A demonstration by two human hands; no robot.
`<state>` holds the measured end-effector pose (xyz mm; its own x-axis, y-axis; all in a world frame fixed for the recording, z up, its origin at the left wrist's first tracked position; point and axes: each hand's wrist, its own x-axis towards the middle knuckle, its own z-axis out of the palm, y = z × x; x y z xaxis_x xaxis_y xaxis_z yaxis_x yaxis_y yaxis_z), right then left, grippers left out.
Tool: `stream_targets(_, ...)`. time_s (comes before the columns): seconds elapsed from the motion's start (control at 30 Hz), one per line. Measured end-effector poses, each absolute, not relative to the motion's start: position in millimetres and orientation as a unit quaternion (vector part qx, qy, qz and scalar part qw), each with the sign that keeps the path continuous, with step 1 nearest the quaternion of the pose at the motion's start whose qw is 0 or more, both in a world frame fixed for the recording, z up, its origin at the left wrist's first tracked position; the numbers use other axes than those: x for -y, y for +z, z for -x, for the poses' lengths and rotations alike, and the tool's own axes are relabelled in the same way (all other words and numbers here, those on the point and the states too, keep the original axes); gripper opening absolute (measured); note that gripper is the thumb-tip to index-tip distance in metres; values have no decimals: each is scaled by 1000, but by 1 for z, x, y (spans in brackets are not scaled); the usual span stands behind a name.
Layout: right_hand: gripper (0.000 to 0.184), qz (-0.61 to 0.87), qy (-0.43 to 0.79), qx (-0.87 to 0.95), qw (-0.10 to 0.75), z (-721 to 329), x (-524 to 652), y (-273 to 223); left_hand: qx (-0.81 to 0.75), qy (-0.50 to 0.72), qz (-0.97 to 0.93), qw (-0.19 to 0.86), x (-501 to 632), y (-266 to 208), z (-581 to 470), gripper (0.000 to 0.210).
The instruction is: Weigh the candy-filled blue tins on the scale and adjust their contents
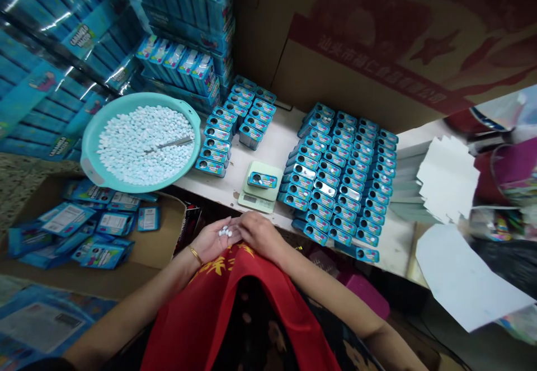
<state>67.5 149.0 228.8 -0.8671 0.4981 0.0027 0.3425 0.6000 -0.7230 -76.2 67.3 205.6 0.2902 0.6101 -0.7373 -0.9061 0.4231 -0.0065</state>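
Note:
A few small white candies (225, 231) rest in the upturned, cupped palm of my left hand (213, 239), close above the red apron (251, 270). My right hand (260, 234) touches the left hand's fingertips, its own fingers bent and pressed together; whatever may be between them is hidden. Just beyond my hands, a blue candy tin (262, 179) lies on a pale green kitchen scale (260, 200). To the left, a turquoise basin (87, 153) is full of white candies, with a metal scoop or spoon (170, 144) lying on them.
Rows of blue tins (335, 175) stand on the white table (239, 161) right of the scale, and more tins (216, 144) at its left. A cardboard box (155, 236) holds blue packs at lower left. Wrapped stacks (84, 35) and a large carton (356, 35) rise behind. Paper (448, 175) lies right.

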Motion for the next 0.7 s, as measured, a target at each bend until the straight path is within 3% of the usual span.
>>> stream_targets(0.13, 10, 377, 377, 821, 203, -89, -186, 229, -370, 471, 214, 772, -68, 209, 79, 27)
stream_targets(0.3, 11, 457, 302, 817, 179, -85, -227, 220, -375, 474, 221, 765, -67, 208, 79, 31)
stream_targets(0.47, 13, 445, 289, 834, 153, -54, -235, 217, -372, 479, 227, 762, -64, 209, 80, 38)
stream_targets(0.63, 17, 415, 313, 820, 241, -53, -225, 224, -372, 488, 227, 756, -62, 209, 83, 39)
stream_targets(0.7, 19, 375, 327, 834, 238, -57, -209, 230, -365, 488, 226, 760, -61, 207, 82, 37)
